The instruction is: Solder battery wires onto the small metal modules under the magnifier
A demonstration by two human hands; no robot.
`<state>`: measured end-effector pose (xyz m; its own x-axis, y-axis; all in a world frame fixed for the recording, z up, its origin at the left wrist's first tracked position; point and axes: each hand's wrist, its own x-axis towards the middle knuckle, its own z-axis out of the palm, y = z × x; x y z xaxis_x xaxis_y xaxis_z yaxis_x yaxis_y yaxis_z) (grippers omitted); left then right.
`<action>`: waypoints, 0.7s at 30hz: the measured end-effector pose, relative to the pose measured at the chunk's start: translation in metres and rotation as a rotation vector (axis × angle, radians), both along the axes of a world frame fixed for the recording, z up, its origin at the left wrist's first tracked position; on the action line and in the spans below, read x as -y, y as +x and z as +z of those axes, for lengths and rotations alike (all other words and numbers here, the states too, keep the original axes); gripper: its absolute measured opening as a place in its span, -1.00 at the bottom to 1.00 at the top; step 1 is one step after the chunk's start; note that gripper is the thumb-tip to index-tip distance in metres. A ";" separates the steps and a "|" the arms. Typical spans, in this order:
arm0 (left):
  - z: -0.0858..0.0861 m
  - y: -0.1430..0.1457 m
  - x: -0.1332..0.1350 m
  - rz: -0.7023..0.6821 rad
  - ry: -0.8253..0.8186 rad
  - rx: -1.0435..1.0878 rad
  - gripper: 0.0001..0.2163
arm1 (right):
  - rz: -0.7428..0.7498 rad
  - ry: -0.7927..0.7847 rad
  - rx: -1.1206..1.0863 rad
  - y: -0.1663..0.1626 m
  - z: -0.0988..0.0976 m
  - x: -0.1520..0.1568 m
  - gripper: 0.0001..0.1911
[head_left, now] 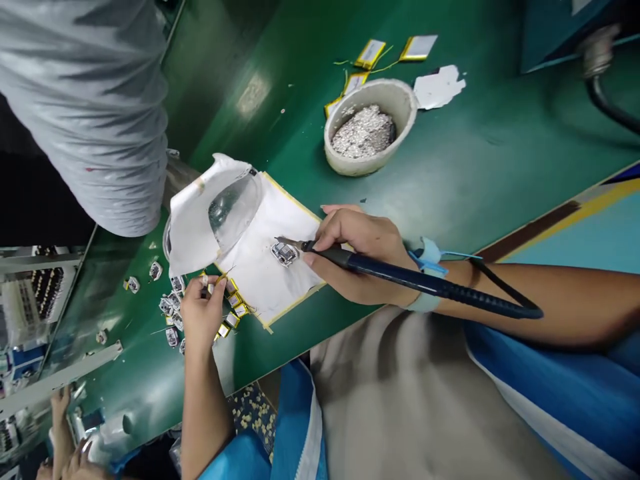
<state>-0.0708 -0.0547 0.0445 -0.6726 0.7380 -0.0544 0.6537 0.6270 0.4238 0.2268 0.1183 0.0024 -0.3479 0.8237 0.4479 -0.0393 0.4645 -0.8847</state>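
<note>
1. Paper (280, 207): under right fingertips.
2. Iron (390, 270): tip juts past right fingertips to board; contact unclear.
3. Right hand (367, 247): fingers closed round iron.
4. Left hand (200, 310): thumb and finger nearly together; can't tell what's held.
5. Board (285, 253): on paper, just beyond right fingertips (nearer hand), long axis roughly along iron.
6. Batteries (231, 320): beside left fingertips.
</note>
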 end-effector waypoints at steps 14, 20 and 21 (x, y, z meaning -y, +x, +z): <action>-0.013 0.066 -0.037 -0.344 0.084 0.133 -0.69 | 0.007 0.013 0.039 -0.001 0.001 -0.002 -0.79; -0.003 0.066 -0.047 -0.551 0.320 -0.029 -0.79 | 0.042 -0.067 0.052 0.000 0.005 -0.002 -0.79; -0.005 0.067 -0.051 -0.574 0.386 -0.043 -0.76 | 0.051 -0.086 0.055 0.000 0.005 -0.002 -0.79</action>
<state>-0.0042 -0.0042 0.0393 -0.1655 0.9389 0.3018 0.8582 -0.0137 0.5132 0.2264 0.1205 0.0073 -0.4121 0.8391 0.3551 -0.0109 0.3852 -0.9228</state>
